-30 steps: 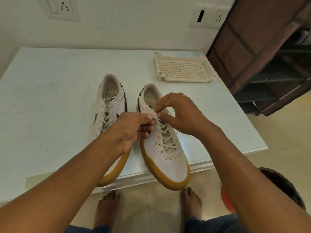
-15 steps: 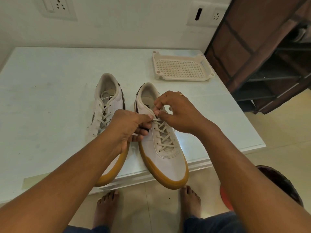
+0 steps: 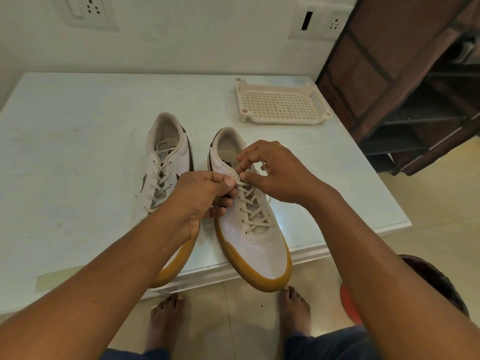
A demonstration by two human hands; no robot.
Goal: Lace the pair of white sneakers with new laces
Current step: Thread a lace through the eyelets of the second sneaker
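Two white sneakers with tan soles lie side by side on a pale table (image 3: 78,131), toes toward me and over the front edge. The left sneaker (image 3: 166,162) is laced, and my left arm covers its toe. The right sneaker (image 3: 254,237) carries a cream lace (image 3: 253,211) crisscrossed up its eyelets. My left hand (image 3: 200,201) pinches the lace at the top left eyelet between thumb and forefinger. My right hand (image 3: 275,172) pinches the lace end just beside it, over the shoe's tongue. A loose lace loop shows past my right hand.
A cream perforated plastic tray (image 3: 281,105) sits at the table's back right. A dark brown shelf rack (image 3: 415,87) stands to the right on the floor. Wall sockets are behind the table. My bare feet (image 3: 293,310) stand under the table edge, with a red object (image 3: 348,305) beside them.
Both hands have stayed at the top eyelets of the right sneaker, with fingertips closing a little tighter together on the lace. The shoes have not moved.
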